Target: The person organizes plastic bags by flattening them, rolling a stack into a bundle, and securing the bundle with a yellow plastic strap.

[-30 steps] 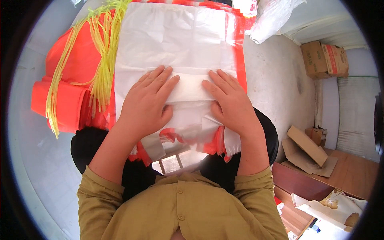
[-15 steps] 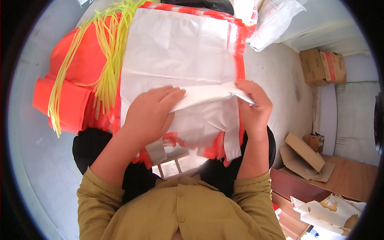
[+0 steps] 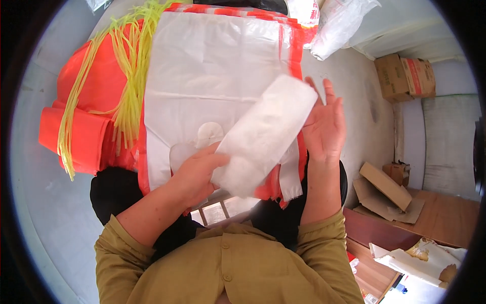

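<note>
A white plastic bag (image 3: 266,137), folded into a long flat band, slants up to the right above my lap. My left hand (image 3: 195,175) is closed on its lower left end. Beside the upper right end, my right hand (image 3: 326,129) is open, palm up, with its fingers spread. Whether it touches the band's edge is hard to tell. Underneath lies a stack of flat white plastic bags (image 3: 202,61) with red edges, resting over my knees. A round white patch (image 3: 210,133) shows on the stack near my left hand.
Left of the stack are folded red bags (image 3: 86,134) with yellow strips (image 3: 134,81) draped over them. A crumpled clear plastic bag (image 3: 341,25) is at the far right. A cardboard box (image 3: 405,78) stands beyond, and opened cardboard (image 3: 387,195) lies on a wooden surface (image 3: 445,218).
The folded bag has turned from lying across the stack to slanting up to the right, narrowed to a compact band. My right hand has let go and opened; my left hand has moved down and gripped it.
</note>
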Available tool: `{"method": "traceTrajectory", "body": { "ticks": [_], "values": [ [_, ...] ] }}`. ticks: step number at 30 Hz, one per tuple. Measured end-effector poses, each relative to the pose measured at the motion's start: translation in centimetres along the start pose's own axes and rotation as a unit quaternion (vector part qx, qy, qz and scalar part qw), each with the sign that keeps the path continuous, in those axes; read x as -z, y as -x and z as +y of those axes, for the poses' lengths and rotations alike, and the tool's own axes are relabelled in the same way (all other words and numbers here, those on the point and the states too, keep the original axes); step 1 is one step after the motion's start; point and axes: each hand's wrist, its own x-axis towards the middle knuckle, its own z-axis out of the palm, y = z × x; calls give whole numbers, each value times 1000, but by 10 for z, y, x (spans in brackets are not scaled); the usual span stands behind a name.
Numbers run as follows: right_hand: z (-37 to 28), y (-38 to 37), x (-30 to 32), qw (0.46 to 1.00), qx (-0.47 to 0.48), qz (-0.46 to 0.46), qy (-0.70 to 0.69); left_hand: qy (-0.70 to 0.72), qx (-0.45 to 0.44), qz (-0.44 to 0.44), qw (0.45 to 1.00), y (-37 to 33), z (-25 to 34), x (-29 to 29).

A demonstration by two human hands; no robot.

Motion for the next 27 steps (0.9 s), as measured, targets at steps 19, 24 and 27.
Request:
{"method": "traceTrajectory", "body": {
  "ticks": [19,24,27],
  "values": [
    [27,19,-31,942,-47,-129,305,28,9,-11,1000,-2,-6,4],
    [32,17,-33,924,42,-109,364,-73,46,-112,990,4,-4,1],
    [33,17,-33,922,46,-110,368,-97,56,-109,988,2,-6,5]
  ]
}}
